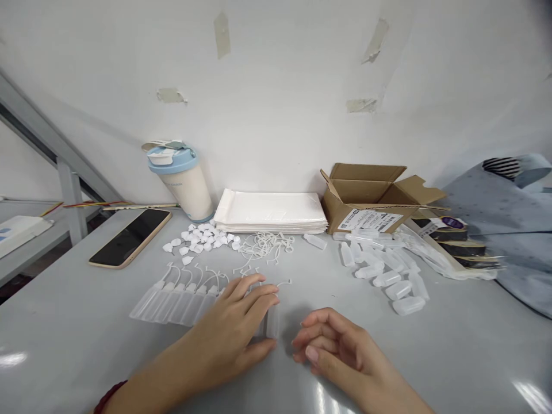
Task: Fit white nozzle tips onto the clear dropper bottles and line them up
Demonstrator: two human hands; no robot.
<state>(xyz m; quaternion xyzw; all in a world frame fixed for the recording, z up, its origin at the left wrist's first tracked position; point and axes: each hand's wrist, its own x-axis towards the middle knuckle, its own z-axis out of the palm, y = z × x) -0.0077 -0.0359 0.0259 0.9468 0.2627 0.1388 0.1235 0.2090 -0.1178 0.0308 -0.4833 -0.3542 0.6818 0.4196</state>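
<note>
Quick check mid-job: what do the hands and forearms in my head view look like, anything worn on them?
Both the left hand and the right hand are bare, with no gloves or rings visible. No sleeve shows on either forearm. A dark red band circles the left wrist at the picture's lower edge.

Left hand point(233, 322) and right hand point(349, 351) were bare, forearms point(168, 365) too. Dark red band point(108, 398) circled the left one, partly out of view; couldn't tell if braided or beaded. Right thumbnail point(312, 353) looked short, rounded.
</note>
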